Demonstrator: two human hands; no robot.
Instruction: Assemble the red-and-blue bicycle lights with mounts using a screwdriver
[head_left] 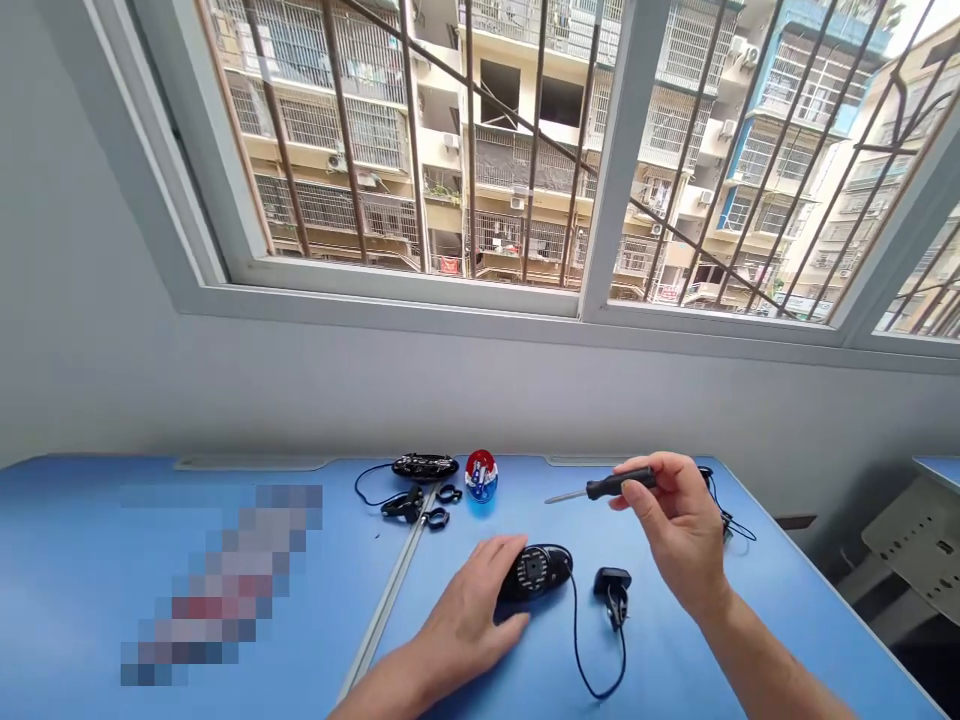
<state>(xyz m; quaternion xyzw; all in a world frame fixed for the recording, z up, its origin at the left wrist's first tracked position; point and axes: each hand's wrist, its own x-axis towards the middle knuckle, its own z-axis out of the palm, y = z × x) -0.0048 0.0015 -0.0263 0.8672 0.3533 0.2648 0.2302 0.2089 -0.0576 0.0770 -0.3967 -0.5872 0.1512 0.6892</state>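
My right hand (679,530) grips a screwdriver (621,483) by its black handle, above the table. The metal shaft points left and slightly down, its tip touching nothing. My left hand (480,600) is closed around the left end of a black oval device (534,572) with a slotted round grille. Part of that device is hidden under my fingers. A thin black cable (576,640) loops from its right end to a small black clamp-like piece (613,592) lying on the table to the right.
Further back on the blue table (420,640) lie another black oval unit (425,467), black ring clamps (437,518) and a round red-and-blue container (481,478) with small metal parts. Black cable (739,528) rests at the right edge. A blurred patch (225,590) covers the left side. Behind is a barred window.
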